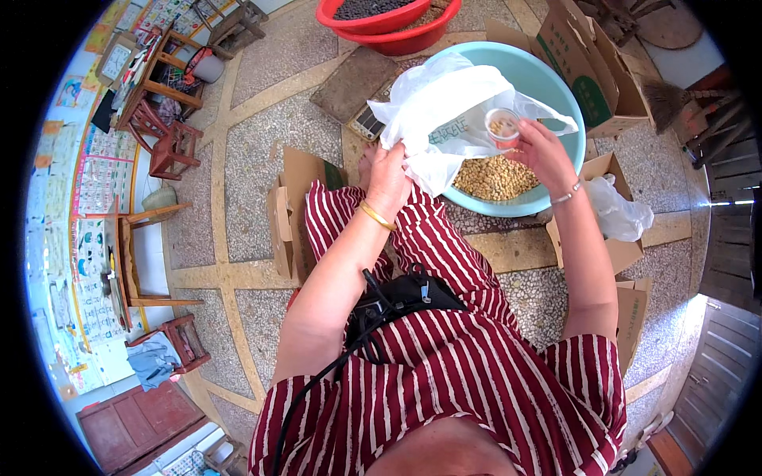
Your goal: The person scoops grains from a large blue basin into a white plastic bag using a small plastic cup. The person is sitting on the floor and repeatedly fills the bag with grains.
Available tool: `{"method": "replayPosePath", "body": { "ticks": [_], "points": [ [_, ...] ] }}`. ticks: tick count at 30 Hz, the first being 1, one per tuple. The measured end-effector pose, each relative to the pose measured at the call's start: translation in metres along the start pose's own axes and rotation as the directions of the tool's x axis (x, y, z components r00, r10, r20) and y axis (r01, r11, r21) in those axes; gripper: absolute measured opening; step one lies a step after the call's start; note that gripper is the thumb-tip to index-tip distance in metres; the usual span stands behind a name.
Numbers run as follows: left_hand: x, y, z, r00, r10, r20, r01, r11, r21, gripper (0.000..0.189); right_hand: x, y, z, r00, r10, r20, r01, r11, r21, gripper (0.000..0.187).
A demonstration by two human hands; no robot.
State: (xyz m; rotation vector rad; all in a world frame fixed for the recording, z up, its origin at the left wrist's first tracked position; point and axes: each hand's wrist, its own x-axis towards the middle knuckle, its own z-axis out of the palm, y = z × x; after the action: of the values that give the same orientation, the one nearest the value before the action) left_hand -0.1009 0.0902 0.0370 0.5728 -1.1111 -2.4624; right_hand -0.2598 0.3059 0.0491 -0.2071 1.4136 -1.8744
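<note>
My left hand [390, 178] grips the edge of a white plastic bag [434, 113], which bears green writing and is spread over the left part of a large light-blue plastic basin [568, 89]. In my right hand [543, 152] is a small clear plastic cup [503, 127] with some yellowish pieces in it, held at the bag's right side above the basin. A heap of yellow-tan kernels or beans [497, 177] lies in the basin below the cup. The bag hides part of the basin's inside.
Two red basins [396, 41] stand beyond, the upper with dark contents. A digital scale [367, 122] is left of the blue basin. Cardboard boxes [292, 208] stand on both sides, one near a crumpled plastic bag [619, 208]. A broom [664, 104] leans at the right; wooden chairs [169, 149] stand left.
</note>
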Motion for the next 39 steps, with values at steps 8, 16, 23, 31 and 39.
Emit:
{"method": "replayPosePath", "body": {
  "ticks": [8,16,23,31,39],
  "points": [
    [-0.006,0.001,-0.014,0.982,-0.173,0.081,0.187,0.959,-0.215,0.038,0.072,0.003,0.017,0.98,-0.188,-0.068,0.132,0.864,-0.485,0.058],
    [-0.015,-0.002,-0.007,0.975,-0.093,0.201,0.095,0.996,0.002,0.053,0.129,0.021,-0.002,0.797,-0.541,0.269,0.215,-0.162,-0.963,0.036],
    [-0.007,-0.025,-0.028,0.974,-0.177,0.141,0.14,0.962,0.236,0.046,0.127,0.032,0.007,0.691,-0.518,0.504,0.247,-0.485,-0.839,0.025],
    [-0.001,-0.048,-0.042,0.984,-0.159,0.086,0.162,0.986,-0.03,0.053,0.082,0.016,0.011,0.82,-0.509,0.262,0.411,0.206,-0.888,0.042],
    [-0.006,-0.038,-0.037,0.971,-0.181,0.158,0.202,0.97,-0.131,0.055,0.015,0.0,-0.047,0.993,-0.102,0.064,0.106,0.504,-0.857,0.051]
  ]
}}
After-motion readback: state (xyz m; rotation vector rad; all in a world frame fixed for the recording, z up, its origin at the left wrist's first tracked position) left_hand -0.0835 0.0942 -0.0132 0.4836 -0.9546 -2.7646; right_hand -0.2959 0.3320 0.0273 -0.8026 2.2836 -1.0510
